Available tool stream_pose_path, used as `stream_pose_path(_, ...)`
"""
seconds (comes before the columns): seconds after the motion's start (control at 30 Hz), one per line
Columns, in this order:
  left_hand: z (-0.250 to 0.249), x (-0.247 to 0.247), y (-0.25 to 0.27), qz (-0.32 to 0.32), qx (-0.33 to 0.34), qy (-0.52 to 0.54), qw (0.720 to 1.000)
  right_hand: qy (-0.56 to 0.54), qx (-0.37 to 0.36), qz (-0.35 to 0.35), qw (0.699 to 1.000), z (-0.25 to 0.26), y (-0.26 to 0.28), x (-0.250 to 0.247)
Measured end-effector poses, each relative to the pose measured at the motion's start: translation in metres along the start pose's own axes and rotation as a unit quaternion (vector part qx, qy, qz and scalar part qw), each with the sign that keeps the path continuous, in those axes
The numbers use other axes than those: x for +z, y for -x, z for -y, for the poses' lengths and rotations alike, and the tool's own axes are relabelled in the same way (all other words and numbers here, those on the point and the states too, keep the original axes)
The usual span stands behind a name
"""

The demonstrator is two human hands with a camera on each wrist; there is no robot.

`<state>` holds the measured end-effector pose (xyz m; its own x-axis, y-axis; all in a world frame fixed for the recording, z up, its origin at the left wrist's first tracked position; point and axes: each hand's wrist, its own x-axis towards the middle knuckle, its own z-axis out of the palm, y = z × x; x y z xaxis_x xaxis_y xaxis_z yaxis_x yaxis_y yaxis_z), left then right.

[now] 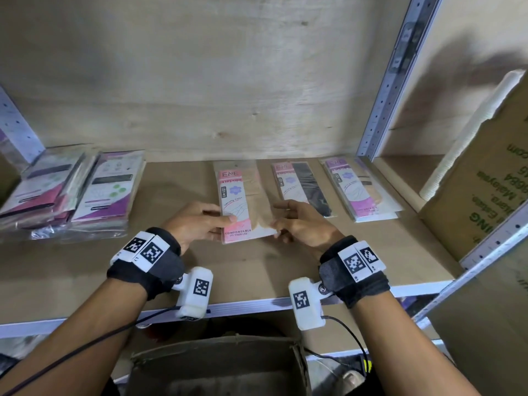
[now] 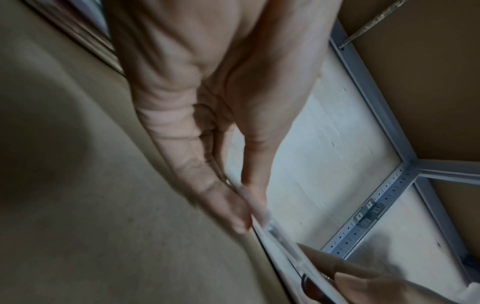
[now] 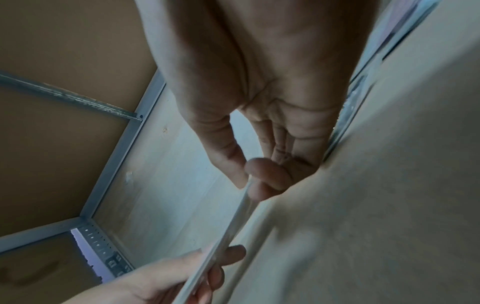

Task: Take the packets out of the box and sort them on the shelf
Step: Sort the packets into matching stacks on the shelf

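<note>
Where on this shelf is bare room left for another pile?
Bare board lies between the purple stack and the beige packet both hands hold, and along the front edge. The right side is crowded: black packet and pink packet sit close together near the post.

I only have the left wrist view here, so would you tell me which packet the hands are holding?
Observer: A pink ENE packet showing beige fabric, gripped at its near end by the left hand and the right hand.
Operator: What else lies on the shelf?
Observer: Right of it lie a packet with black fabric and a purple-labelled pile.
Operator: And to the left?
Observer: A stack of purple and white packets lies there.
</note>
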<state>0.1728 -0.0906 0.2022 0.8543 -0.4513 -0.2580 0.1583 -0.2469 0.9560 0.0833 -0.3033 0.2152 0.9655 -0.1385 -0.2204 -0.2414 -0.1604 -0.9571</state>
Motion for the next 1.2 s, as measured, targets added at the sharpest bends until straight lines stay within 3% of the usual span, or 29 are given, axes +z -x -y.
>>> stream_pose_path(0.27,-0.004,-0.015,-0.01,-0.086,-0.022,-0.014,0.996,0.067,0.009,0.01,0.998,0.005,-0.017,0.017)
stream_pose_path(0.47,-0.006,-0.026,-0.01,-0.133,-0.028,-0.112,0.984,0.151,0.001,-0.01,0.988,0.004,-0.024,0.019)
stream_pose_path(0.67,-0.006,-0.022,-0.008,-0.058,-0.023,-0.081,0.995,0.124,-0.011,-0.003,0.992,0.006,-0.023,0.025)
stream_pose_path(1.2,-0.007,-0.018,-0.021,-0.035,-0.009,-0.046,0.998,0.129,-0.021,-0.026,0.991,0.002,-0.028,0.021)
